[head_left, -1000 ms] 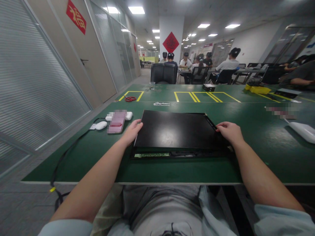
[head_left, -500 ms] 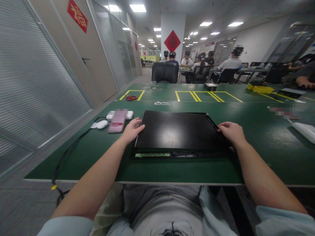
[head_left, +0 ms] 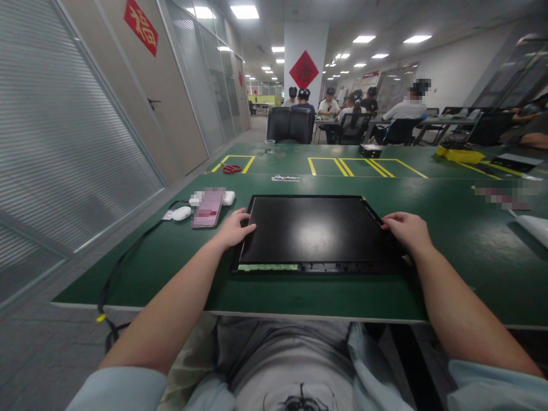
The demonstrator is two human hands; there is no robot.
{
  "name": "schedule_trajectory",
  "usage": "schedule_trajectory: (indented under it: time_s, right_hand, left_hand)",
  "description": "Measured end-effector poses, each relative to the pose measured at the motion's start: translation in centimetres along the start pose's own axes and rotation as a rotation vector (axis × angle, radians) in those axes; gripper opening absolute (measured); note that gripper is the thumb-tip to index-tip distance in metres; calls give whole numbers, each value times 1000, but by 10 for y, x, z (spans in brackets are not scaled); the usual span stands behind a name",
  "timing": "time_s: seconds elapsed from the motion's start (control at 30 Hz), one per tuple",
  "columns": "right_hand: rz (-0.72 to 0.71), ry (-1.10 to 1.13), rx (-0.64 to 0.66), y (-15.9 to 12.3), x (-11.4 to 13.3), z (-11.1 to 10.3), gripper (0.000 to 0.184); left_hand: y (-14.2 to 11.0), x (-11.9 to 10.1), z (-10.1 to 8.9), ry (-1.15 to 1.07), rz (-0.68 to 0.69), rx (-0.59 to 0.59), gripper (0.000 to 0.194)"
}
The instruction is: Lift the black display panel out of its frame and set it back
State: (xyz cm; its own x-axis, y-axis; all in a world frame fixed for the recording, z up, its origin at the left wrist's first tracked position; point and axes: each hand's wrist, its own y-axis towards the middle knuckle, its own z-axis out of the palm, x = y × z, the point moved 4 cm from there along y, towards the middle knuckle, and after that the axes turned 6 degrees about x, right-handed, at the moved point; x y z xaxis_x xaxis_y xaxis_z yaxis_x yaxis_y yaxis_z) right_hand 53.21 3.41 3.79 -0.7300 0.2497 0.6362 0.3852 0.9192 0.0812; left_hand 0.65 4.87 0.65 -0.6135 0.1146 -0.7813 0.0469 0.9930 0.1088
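A flat black display panel (head_left: 295, 231) lies within a thin black frame (head_left: 351, 267) on the green table. A light-green circuit strip (head_left: 268, 267) runs along the near left edge of the frame. At the panel's left edge, my left hand (head_left: 233, 229) grips it, thumb over the top and fingers at the side. My right hand (head_left: 408, 233) pinches the right edge near the far corner; its lower fingers are partly hidden. The panel's right end looks dark, and I cannot tell whether it sits flush there.
Left of the panel are a phone (head_left: 207, 209), white rounded devices (head_left: 181, 213) and a black cable (head_left: 128, 257). Red-handled scissors (head_left: 232, 169), a clear cup (head_left: 269, 146) and a small black box (head_left: 370, 150) stand farther back. A yellow tray (head_left: 460, 154) is at right; several people sit beyond.
The display panel has come down from a raised, tilted position and now lies lower inside the frame. Both hands stay at its sides. The camera view has shifted slightly.
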Motion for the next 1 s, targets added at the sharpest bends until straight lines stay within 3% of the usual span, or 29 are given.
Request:
schedule_trajectory:
  time_s: [0.67,1.0]
  right_hand:
    - [-20,114,2,7,-10,2,15]
    - [-5,60,-1,10,-12,-1,20]
  left_hand:
    - [0,-1,2,113,48,28,32]
    - [2,-3,5,64,71,-2,58]
